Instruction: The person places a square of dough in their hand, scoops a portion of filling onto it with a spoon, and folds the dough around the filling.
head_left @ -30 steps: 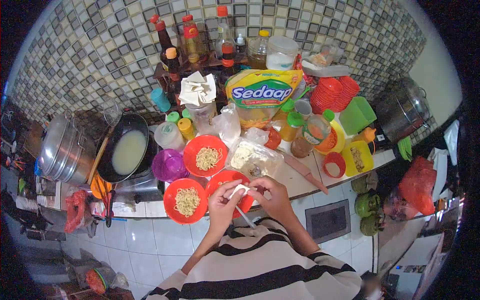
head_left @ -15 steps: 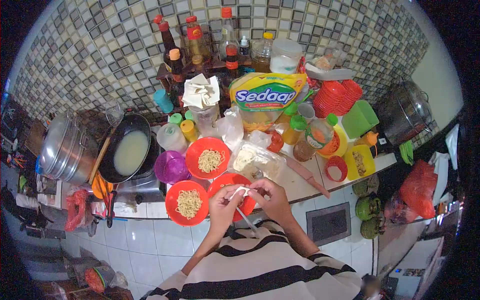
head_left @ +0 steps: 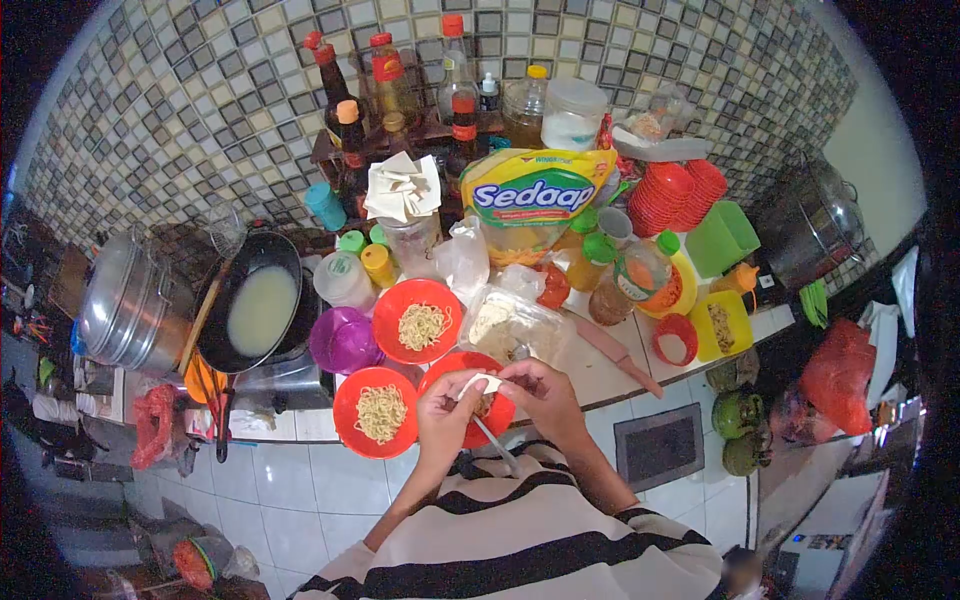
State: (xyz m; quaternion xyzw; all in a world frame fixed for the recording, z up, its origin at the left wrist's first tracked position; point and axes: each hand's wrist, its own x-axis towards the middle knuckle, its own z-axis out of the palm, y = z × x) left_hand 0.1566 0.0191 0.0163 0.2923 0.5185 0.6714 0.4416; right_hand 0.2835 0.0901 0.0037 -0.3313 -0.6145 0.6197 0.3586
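Note:
My left hand (head_left: 447,412) and my right hand (head_left: 540,397) together pinch a small white wrapper (head_left: 483,384) over a red bowl (head_left: 450,368) at the counter's front edge. A thin white stick-like utensil (head_left: 492,440) pokes out below the hands; which hand holds it I cannot tell. Two more red bowls with noodles sit close by, one at front left (head_left: 376,411) and one behind (head_left: 421,320). A clear plastic container (head_left: 513,326) with pale filling lies just behind my right hand.
A black wok of pale broth (head_left: 253,309) and a steel pot (head_left: 125,297) stand left. A purple bowl (head_left: 341,339), a Sedaap bag (head_left: 533,195), sauce bottles (head_left: 349,130), stacked red bowls (head_left: 668,193), a green tub (head_left: 717,238), a yellow container (head_left: 718,324) and a knife (head_left: 618,354) crowd the counter.
Both hands stay over the front red bowl, working the white wrapper with small finger movements. The view has shifted slightly; nothing else moved.

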